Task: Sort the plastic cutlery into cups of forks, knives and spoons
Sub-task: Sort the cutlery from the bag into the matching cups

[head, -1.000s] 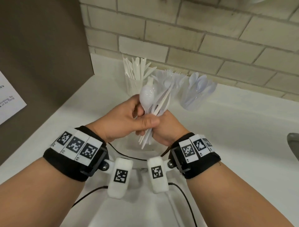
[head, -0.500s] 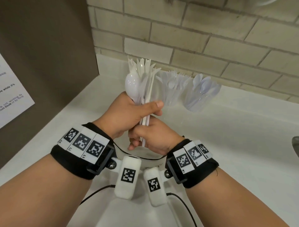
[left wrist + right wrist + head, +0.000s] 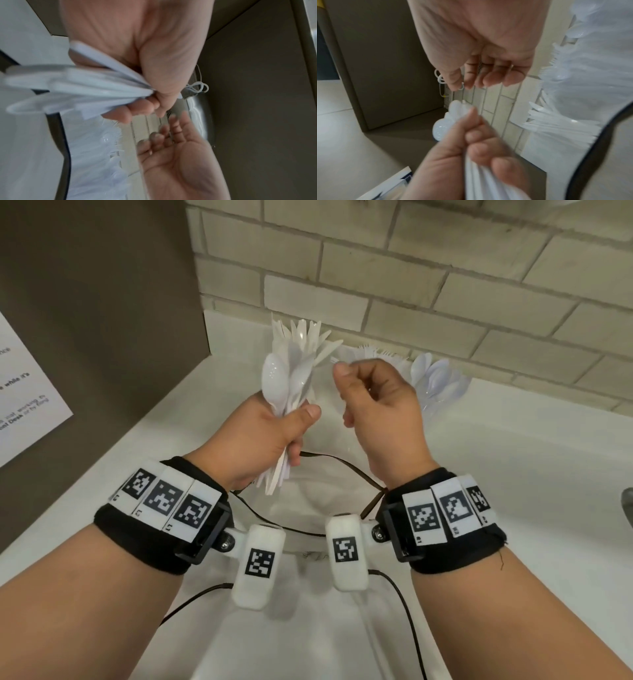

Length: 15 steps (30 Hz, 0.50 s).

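Note:
My left hand grips a bundle of white plastic cutlery upright by the handles, spoon bowls on top. The handle ends fan out below my fist as a white bundle. My right hand hovers just right of the bundle, fingers loosely curled and holding nothing; its bare palm faces the left wrist camera. Three clear cups stand against the wall: knives behind the bundle, forks, spoons.
A brick wall backs the white counter. A brown panel with a paper sign closes off the left. A clear container sits under my hands. A grey metal edge shows at far right.
My right hand has let go of the bundle's lower ends and risen to the right of it. My left hand keeps the bundle, now held upright alone.

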Available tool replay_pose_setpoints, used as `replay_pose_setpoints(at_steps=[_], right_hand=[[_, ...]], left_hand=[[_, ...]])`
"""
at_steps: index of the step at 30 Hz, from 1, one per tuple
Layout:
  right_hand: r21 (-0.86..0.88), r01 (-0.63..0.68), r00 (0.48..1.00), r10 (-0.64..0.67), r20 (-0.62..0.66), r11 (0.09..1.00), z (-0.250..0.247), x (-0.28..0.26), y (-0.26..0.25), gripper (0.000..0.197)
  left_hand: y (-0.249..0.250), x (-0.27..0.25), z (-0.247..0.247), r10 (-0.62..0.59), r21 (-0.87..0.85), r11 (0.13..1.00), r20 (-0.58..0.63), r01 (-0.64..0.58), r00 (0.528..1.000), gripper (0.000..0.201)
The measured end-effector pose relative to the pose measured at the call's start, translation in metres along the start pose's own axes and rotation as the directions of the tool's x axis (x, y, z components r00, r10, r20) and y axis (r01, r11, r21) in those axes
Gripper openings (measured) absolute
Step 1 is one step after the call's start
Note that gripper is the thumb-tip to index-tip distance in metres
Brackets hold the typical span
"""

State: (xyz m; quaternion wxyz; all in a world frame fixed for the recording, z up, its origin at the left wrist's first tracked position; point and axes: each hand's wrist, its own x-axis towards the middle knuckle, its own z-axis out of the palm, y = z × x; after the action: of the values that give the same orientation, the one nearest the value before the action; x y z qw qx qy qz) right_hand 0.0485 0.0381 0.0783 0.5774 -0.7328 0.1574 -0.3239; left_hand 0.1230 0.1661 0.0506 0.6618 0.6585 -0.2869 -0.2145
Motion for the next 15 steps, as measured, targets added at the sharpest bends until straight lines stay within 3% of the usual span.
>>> replay_pose_setpoints(at_steps=[4,9,13,15], right_hand=[[-0.099,0.077,0.997,-0.074,0.03,0.992,0.001,0.004,-0.008,0.008],[-0.142,-0.014,0.998,0.022,0.051,0.99,0.003,0.004,-0.004,0.021],[-0.113,-0.069,0.997,0.072,0.026,0.991,0.003,0.005,-0.005,0.004],[-0.075,-0.11,0.993,0.112,0.021,0.991,0.001,0.006,-0.006,0.005]], left_hand=[[-0.004,-0.001,0.006,-0.005,0.019,1.0,0.079,0.003,0.997,0.023],[-0.009,-0.003,0.008,0.032,0.028,0.999,0.147,-0.037,0.989,0.017],[-0.014,-0.002,0.009,0.061,0.143,0.986,0.142,-0.081,0.988,0.024],[-0.018,-0.001,0.009,0.06,0.216,0.973,0.118,-0.084,0.991,0.035]])
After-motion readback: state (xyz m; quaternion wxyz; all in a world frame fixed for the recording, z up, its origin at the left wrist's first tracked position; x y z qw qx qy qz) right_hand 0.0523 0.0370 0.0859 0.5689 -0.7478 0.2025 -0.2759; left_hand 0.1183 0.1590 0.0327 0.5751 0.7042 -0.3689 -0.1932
